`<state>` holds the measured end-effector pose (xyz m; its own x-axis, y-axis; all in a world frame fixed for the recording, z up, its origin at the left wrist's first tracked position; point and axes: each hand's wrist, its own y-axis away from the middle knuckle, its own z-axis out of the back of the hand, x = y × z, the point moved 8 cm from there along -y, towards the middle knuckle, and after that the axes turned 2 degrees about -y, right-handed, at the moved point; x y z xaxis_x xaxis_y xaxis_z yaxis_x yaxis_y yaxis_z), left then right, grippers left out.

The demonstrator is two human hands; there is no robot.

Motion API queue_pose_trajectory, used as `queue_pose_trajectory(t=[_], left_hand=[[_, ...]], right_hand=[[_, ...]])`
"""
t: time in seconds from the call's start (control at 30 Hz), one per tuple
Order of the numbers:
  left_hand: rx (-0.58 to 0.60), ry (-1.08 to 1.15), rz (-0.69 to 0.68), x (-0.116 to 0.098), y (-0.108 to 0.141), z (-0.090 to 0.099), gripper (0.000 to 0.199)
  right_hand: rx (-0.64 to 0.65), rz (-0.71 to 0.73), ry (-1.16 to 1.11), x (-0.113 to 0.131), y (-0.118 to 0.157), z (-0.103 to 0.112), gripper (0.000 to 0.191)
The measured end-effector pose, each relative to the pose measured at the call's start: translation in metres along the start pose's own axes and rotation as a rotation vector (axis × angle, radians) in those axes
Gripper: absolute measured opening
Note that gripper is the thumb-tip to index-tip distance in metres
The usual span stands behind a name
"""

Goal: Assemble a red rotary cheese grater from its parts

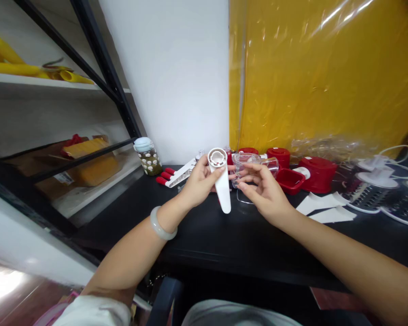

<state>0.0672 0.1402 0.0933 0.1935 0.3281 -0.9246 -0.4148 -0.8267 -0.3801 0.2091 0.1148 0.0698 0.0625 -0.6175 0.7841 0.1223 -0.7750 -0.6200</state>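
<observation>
A white handle-shaped part (223,192) with a round ringed end is upright above the black table, narrow end down. My left hand (200,182) is closed around it just below the ring, thumb in front. To its right, my right hand (263,192) has its thumb and fingers curved near a clear plastic piece (238,168); its fingers overlap this piece and seem to grip it. The two parts are close together, and whether they touch is hard to tell.
Red-tipped white handles (177,174) and a patterned jar (148,157) stand left on the black table (197,240). Red housings (317,174), a red tray (290,181), white flat pieces (326,208) and grater drums (374,192) lie right. A metal-framed shelf (78,194) borders the left.
</observation>
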Motion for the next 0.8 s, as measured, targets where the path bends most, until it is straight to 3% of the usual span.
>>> queue_pose_trajectory(t=[0.07, 0.13, 0.23, 0.4, 0.63, 0.8], left_hand=[[-0.095, 0.047, 0.011, -0.002, -0.001, 0.008, 0.046], [-0.171, 0.052, 0.004, -0.004, 0.000, 0.012, 0.045], [-0.218, 0.054, 0.001, -0.003, 0.002, 0.011, 0.043], [-0.201, 0.066, -0.007, 0.002, 0.003, 0.005, 0.046], [-0.142, 0.075, -0.030, 0.000, 0.004, 0.002, 0.045], [-0.002, 0.096, -0.041, -0.001, 0.005, -0.006, 0.054]], right_hand=[[0.051, -0.099, 0.015, -0.008, 0.003, -0.006, 0.049], [0.181, -0.195, 0.031, -0.014, 0.007, -0.018, 0.040], [0.353, -0.283, 0.059, -0.021, 0.015, -0.033, 0.030], [0.357, -0.268, 0.100, -0.025, 0.015, -0.036, 0.028], [0.397, -0.305, -0.109, -0.026, 0.017, -0.042, 0.031], [0.357, -0.305, -0.178, -0.024, 0.015, -0.039, 0.029]])
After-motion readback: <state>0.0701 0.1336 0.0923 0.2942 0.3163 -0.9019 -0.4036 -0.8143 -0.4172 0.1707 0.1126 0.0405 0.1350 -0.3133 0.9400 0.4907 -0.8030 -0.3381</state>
